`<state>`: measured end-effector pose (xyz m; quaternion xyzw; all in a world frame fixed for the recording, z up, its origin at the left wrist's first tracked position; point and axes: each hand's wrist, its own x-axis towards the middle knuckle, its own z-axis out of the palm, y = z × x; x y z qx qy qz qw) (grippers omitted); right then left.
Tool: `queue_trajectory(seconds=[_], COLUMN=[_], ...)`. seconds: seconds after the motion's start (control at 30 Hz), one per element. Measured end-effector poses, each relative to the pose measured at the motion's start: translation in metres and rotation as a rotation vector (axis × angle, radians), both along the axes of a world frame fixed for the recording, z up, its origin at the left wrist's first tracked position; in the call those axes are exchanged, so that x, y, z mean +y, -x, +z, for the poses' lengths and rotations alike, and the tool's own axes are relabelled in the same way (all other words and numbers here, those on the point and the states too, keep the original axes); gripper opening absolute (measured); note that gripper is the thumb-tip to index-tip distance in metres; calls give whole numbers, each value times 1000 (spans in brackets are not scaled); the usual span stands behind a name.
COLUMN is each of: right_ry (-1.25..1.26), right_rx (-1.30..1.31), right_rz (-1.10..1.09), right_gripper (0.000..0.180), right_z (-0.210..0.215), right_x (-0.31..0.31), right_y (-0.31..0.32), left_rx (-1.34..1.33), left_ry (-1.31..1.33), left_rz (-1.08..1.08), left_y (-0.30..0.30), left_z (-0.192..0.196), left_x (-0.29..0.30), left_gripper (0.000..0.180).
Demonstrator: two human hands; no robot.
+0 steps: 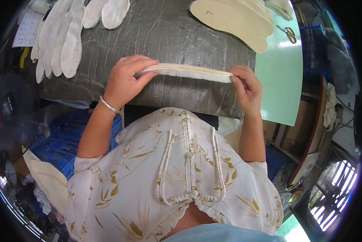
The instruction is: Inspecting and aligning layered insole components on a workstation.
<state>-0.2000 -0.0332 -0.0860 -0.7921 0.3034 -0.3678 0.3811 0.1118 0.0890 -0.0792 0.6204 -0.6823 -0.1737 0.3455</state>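
A shoe insole (pixel 189 71), cream on one face and white and fluffy on the other, is held edge-on above the dark table. Its left end is pinched between the thumb and fingers of my left hand (pixel 129 76), which has a silver bangle at the wrist. My right hand (pixel 247 86) grips the opposite end in the same way, thumb toward me. At the far right of the table lies a stack of cream insole pieces (pixel 233 22). White fluffy insoles (pixel 71 48) lie overlapping at the far left, with two more rounded white ones (pixel 115 14) beside them.
The table (pixel 148 40) has a dark, wrinkled plastic cover; a pale green board (pixel 279 80) adjoins it on the right. Scissors (pixel 289 34) lie on that board. Blue crates (pixel 58 141) stand below left, near a fan (pixel 11 103). Another blue crate (pixel 314 50) is at right.
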Motion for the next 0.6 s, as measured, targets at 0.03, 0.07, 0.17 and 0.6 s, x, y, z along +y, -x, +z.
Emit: queue_trajectory(seconds=[0.03, 0.07, 0.17, 0.6], right_ry=[-38, -77, -423, 333], right_rx=[-3, 11, 201, 552], right_rz=[-22, -47, -108, 150], right_gripper=[10, 9, 12, 74], right_z=[0, 1, 5, -60], right_x=[1, 1, -10, 23], right_y=[1, 2, 0, -110], left_rx=[44, 92, 253, -421], left_ry=[-39, -62, -140, -101], left_rz=[12, 16, 116, -149], left_y=[1, 1, 3, 37], left_z=[-1, -1, -10, -77], left_x=[2, 2, -8, -27], left_gripper=[26, 24, 33, 83])
